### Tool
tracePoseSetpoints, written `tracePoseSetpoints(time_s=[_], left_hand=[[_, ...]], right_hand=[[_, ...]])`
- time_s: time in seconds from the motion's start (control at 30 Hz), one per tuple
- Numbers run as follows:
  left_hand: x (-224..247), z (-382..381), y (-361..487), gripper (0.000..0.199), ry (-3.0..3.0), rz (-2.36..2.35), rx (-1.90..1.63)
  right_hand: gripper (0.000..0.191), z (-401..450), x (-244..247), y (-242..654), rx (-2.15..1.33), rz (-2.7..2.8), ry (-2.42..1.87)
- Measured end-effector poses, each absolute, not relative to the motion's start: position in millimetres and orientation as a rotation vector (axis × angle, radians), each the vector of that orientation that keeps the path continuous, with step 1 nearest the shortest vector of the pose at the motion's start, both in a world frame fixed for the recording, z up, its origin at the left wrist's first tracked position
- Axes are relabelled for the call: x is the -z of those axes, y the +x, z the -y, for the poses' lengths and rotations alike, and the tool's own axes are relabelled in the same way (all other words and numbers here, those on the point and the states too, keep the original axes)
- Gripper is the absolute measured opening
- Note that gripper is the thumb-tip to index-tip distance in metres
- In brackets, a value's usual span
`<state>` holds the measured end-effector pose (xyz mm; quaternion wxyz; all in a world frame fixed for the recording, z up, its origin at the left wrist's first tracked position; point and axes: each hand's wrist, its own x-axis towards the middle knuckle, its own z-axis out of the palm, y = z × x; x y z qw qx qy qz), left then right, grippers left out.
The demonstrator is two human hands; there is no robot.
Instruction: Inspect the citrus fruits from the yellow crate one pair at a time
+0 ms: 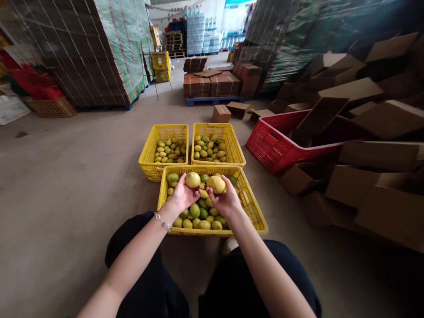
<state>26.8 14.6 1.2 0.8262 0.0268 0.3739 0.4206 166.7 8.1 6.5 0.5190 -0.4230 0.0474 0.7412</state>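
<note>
In my left hand (186,194) is a round, pale yellow lemon (192,179), resting on curled fingers. My right hand (227,196) holds a longer yellow lemon (216,184) with darker marks on its skin. Both hands are side by side above the near yellow crate (255,212). Yellow and green lemons (195,210) lie in that crate, partly hidden by my hands and wrists.
Behind stand two more yellow crates, a left one (147,161) and a right one (236,152), both holding similar fruit. A red crate (268,145) and piled cardboard boxes (374,176) are at right. Bundled cardboard (225,84) lies on a blue pallet (212,101) farther back.
</note>
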Motion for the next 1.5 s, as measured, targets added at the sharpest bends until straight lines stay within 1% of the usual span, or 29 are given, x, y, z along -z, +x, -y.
tracePoseSetpoints(time_s=[0.53, 0.67, 0.77, 0.93, 1.2, 1.33, 1.43, 1.47, 1.5], left_hand=[[-2.7, -12.4, 26.7, 0.042, 0.105, -0.757, -0.906], [-4.2, -11.8, 25.6, 0.035, 0.148, -0.688, -0.959], [-3.3, -11.8, 25.3, 0.034, 0.183, -0.69, -0.982], [-1.7, -11.1, 27.0, 0.031, 0.204, -0.724, -1.02], [-3.5, -11.5, 28.8, 0.03, 0.173, -0.774, -1.024], [0.4, -14.0, 29.6, 0.025, 0.216, -0.798, -1.052], [3.0, -14.7, 29.8, 0.016, 0.384, -0.874, -1.179], [3.0, -14.3, 29.6, 0.013, 0.462, -0.897, -1.244], [2.5, -13.4, 29.3, 0.017, 0.536, -0.916, -1.313]], right_hand=[[0.019, -7.1, -7.0, 166.7, -1.806, -0.104, -1.004], [0.023, -6.6, -6.9, 167.3, -1.846, -0.031, -1.012], [0.027, -6.2, -5.0, 168.6, -1.877, 0.03, -0.996], [0.028, -5.6, -2.9, 169.0, -1.9, 0.088, -0.908], [0.032, -4.1, -5.2, 166.4, -1.931, 0.118, -0.913], [0.024, -4.1, -10.8, 167.1, -1.856, 0.15, -0.979], [0.009, -5.2, -12.6, 168.9, -1.75, 0.275, -1.048], [0.008, -5.7, -11.5, 169.6, -1.701, 0.334, -1.083], [0.014, -6.1, -9.5, 170.3, -1.64, 0.39, -1.123]])
